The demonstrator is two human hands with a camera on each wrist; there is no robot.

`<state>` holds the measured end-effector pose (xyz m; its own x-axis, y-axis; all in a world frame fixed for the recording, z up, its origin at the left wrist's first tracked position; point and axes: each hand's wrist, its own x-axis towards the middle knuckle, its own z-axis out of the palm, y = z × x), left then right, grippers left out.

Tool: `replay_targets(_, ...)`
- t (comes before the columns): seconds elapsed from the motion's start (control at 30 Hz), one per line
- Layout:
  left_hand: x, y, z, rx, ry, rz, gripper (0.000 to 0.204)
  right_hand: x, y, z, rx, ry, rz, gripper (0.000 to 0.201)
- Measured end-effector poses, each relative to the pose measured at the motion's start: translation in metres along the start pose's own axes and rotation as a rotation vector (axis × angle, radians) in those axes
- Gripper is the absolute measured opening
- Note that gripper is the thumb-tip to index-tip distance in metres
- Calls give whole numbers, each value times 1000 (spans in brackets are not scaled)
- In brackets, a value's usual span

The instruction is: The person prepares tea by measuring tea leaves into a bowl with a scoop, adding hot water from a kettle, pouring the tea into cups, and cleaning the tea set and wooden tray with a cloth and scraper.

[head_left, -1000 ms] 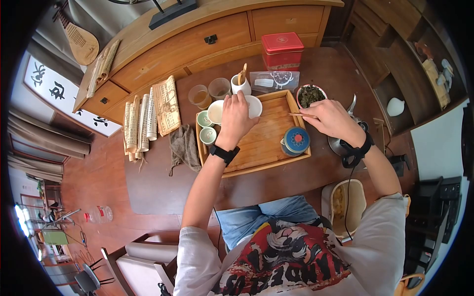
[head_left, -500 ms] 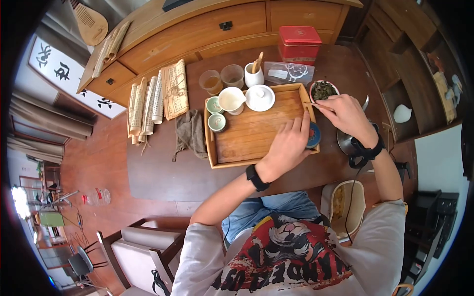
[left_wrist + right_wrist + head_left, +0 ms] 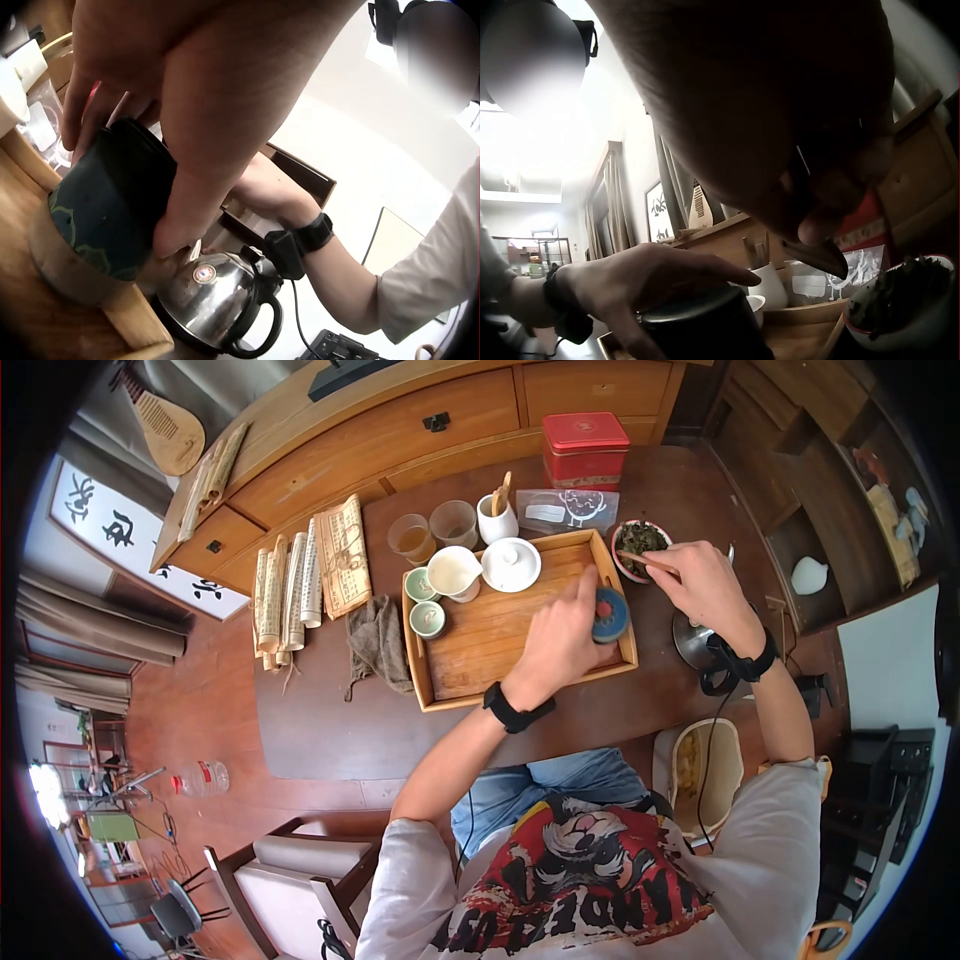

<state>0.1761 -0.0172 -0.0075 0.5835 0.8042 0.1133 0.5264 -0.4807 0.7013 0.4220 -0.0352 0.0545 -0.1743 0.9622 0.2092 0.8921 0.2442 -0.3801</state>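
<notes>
My left hand (image 3: 560, 630) grips a blue tea canister (image 3: 614, 622) at the right side of the wooden tray (image 3: 480, 655). In the left wrist view its thumb and fingers span the canister (image 3: 105, 214) from both sides. A wooden tea scoop (image 3: 652, 564) is pinched in my right hand (image 3: 705, 595), its tip over the rim of a bowl (image 3: 922, 330) of dark tea leaves (image 3: 643, 538). At the tray's far left stand a white lidded gaiwan (image 3: 511, 567), a white pitcher (image 3: 454, 576) and two small green cups (image 3: 428, 622).
Behind the tray are two clear glasses (image 3: 412, 540), a white utensil holder (image 3: 497, 520), a plastic packet (image 3: 567, 510) and a red tin (image 3: 586, 450). A steel kettle (image 3: 214, 292) stands at the right. A grey cloth (image 3: 378, 645) and rolled scrolls (image 3: 290, 595) lie left.
My left hand has moved from the gaiwan rightward to the canister, uncovering the lidded gaiwan. The scoop in my right hand has shifted from the tray's edge to the tea-leaf bowl.
</notes>
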Motion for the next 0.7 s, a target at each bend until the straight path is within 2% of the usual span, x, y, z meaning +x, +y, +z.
replay_targets(0.07,14,-6,-6,12,119,49,98,-1,-2,-4,-10,19,28,16)
replay_targets(0.17,38,-9,-20,25,137,-1,99,-2,-4,-8,-22,38,69,16)
replay_targets(0.2,48,-19,-17,75,199,58,102,-3,-4,-9,-19,39,82,16)
replay_targets(0.3,66,-27,-22,97,150,-6,101,-7,-4,-10,-18,45,71,16)
replay_targets(0.37,72,-27,-19,122,163,22,100,-10,-4,-14,-27,22,95,16)
replay_targets(0.43,81,-34,-19,112,114,-56,98,-14,-4,-10,-12,41,61,15)
replay_targets(0.57,89,-46,-10,127,143,-65,97,-20,-14,-13,-13,27,37,14)
replay_targets(0.63,92,-50,-6,157,155,-87,97,-24,-20,-14,-5,-58,39,19)
replay_targets(0.7,93,-54,-4,150,157,-84,97,-27,-30,-12,-5,-59,38,18)
